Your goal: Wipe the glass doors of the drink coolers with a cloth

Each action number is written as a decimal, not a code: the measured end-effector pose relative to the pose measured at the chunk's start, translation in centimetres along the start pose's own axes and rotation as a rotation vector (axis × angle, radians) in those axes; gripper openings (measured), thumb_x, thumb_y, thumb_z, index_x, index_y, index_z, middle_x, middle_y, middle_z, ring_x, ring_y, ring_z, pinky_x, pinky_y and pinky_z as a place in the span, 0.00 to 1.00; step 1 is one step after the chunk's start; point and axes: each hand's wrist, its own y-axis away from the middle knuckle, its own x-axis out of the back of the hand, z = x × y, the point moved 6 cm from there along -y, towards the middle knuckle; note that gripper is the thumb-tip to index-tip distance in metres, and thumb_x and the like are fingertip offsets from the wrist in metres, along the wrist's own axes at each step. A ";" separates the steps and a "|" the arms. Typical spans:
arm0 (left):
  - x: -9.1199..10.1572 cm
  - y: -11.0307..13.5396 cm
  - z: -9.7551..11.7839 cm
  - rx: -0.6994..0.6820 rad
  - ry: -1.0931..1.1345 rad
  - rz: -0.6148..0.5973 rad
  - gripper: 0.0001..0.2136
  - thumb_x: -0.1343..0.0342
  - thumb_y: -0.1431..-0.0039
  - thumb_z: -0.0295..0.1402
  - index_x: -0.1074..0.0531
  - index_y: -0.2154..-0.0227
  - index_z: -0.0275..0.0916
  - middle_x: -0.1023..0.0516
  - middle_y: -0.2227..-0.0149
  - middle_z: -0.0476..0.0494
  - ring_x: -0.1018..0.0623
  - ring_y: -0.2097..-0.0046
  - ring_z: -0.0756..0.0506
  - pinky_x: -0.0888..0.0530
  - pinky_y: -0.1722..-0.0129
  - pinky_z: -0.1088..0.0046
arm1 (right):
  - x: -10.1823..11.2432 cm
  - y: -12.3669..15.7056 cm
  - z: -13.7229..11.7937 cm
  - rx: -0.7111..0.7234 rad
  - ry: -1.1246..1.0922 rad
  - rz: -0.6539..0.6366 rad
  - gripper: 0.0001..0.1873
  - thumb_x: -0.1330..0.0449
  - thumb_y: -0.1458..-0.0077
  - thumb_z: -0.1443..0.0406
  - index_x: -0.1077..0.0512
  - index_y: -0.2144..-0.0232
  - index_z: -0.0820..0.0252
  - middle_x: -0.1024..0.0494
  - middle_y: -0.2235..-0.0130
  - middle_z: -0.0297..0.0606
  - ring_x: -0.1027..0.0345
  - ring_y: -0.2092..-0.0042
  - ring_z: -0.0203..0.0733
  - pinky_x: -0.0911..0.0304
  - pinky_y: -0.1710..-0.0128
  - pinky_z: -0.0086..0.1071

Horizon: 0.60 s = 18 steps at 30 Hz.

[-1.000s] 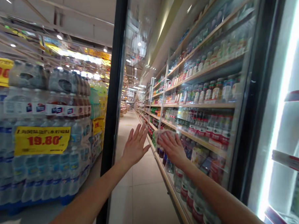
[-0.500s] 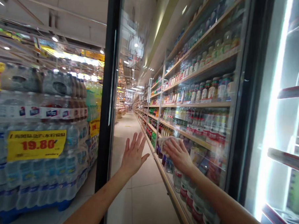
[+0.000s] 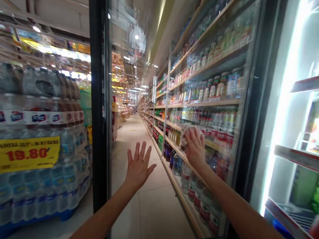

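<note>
A glass door [image 3: 150, 217] in a black frame [image 3: 95, 95] stands open in front of me. My left hand [image 3: 138, 168] is spread flat against its pane, fingers apart, with nothing in it. To the right, my right hand [image 3: 195, 151] presses a crumpled white cloth [image 3: 184, 132] to the same glass. Part of the cloth is hidden beneath the fingers. Shelves of bottles [image 3: 212, 88] and a long aisle show in the pane behind both hands.
At the left, stacked packs of bottled water [image 3: 37, 184] carry a yellow price sign [image 3: 25, 154]. On the right is the lit cooler interior, with wire shelves [image 3: 300, 159] and a bright light strip [image 3: 281, 103].
My right hand and the cloth have moved up and slightly right on the glass, and the hand has turned more upright. My left hand stays spread on the pane. The view has shifted slightly right.
</note>
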 end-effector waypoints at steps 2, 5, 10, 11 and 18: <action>-0.1 0.2 0.3 0.013 -0.006 -0.003 0.31 0.49 0.45 0.48 0.41 0.42 0.36 0.43 0.39 0.31 0.48 0.36 0.34 0.50 0.41 0.45 | 0.2 -0.6 1.1 -0.126 0.025 0.055 0.26 0.55 0.42 0.68 0.44 0.41 0.57 0.40 0.40 0.44 0.64 0.34 0.45 0.57 0.39 0.50; -0.1 0.3 0.5 0.018 -0.003 0.002 0.30 0.49 0.45 0.48 0.40 0.43 0.37 0.42 0.39 0.32 0.47 0.36 0.34 0.49 0.41 0.45 | 0.2 1.7 -0.7 0.017 -0.031 -0.027 0.26 0.54 0.44 0.71 0.41 0.43 0.57 0.37 0.41 0.43 0.63 0.34 0.43 0.59 0.38 0.49; -0.4 0.6 0.5 0.014 0.005 0.023 0.28 0.51 0.43 0.47 0.40 0.43 0.36 0.42 0.39 0.31 0.49 0.35 0.34 0.50 0.41 0.45 | 0.5 4.2 -0.3 0.159 -0.066 -0.132 0.27 0.51 0.46 0.72 0.39 0.44 0.54 0.35 0.42 0.40 0.60 0.35 0.41 0.59 0.37 0.47; -0.4 0.7 0.5 0.017 0.008 0.029 0.28 0.51 0.43 0.46 0.40 0.43 0.35 0.43 0.39 0.31 0.50 0.35 0.35 0.51 0.41 0.45 | 0.8 3.6 1.1 0.058 -0.033 -0.072 0.28 0.52 0.45 0.72 0.42 0.42 0.54 0.38 0.41 0.41 0.61 0.34 0.42 0.58 0.38 0.49; -0.5 1.0 0.7 0.029 0.025 0.058 0.26 0.52 0.41 0.43 0.40 0.43 0.36 0.43 0.39 0.31 0.52 0.35 0.36 0.52 0.40 0.46 | 2.3 7.9 8.8 -0.352 0.089 -0.011 0.30 0.55 0.44 0.69 0.49 0.38 0.56 0.46 0.37 0.45 0.59 0.35 0.47 0.53 0.40 0.51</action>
